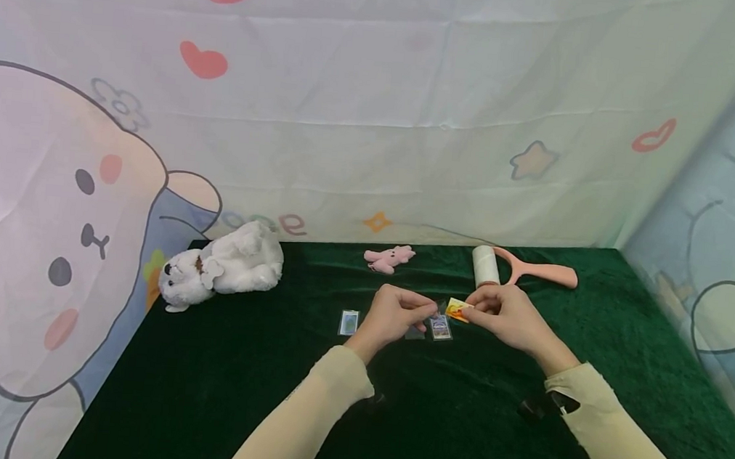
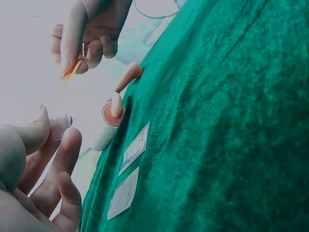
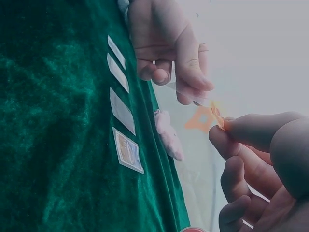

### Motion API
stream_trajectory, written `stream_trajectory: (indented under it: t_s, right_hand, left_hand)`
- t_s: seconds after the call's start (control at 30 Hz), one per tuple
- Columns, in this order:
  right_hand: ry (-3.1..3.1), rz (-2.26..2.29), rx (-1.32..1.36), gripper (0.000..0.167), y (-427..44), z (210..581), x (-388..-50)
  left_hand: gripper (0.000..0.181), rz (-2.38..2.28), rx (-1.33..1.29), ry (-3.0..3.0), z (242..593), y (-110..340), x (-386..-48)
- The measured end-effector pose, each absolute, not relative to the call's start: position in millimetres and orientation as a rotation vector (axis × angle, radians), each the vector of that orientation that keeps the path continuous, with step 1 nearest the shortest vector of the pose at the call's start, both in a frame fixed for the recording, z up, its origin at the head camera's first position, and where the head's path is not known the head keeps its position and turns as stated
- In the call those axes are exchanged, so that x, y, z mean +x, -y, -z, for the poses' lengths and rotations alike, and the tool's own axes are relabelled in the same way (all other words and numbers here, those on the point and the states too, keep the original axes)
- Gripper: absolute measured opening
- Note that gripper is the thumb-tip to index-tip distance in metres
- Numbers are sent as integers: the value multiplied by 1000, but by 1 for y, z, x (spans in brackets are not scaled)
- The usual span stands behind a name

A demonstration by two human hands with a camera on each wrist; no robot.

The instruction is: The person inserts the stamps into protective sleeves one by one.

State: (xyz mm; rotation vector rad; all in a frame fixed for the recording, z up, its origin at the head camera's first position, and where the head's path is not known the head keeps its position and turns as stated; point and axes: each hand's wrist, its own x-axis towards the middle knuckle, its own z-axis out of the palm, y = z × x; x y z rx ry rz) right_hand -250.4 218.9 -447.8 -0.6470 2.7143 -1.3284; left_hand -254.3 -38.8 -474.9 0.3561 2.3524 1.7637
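Above the green cloth, my right hand [image 1: 509, 318] pinches a small yellow-orange card [image 1: 457, 309] between thumb and fingers. Facing it, my left hand [image 1: 389, 317] pinches a clear plastic sleeve [image 3: 188, 92], and in the right wrist view the card's edge is close to the sleeve; whether they touch I cannot tell. On the cloth below lie a sleeved picture card [image 1: 440, 328] and a clear sleeve [image 1: 415, 333] beside it, partly behind my left fingers. Left of that hand is another sleeved card [image 1: 349, 323]. The right wrist view shows several such flat pieces in a row.
A white plush animal [image 1: 233, 265] lies at the back left. Near the back edge sit a small pink plush toy [image 1: 390, 258] and a lint roller [image 1: 486, 266] with a pink handle. A printed curtain [image 1: 361, 149] hangs behind the green-covered table [image 1: 196, 389].
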Motion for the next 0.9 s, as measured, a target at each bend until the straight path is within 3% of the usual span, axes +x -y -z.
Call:
stream_trajectory:
  t_s: [0.9]
  right_hand:
    - [-2711,1315,-676,12,-223,452,-253]
  left_hand:
    - [20,-1796,391,-2327,474,38,-254]
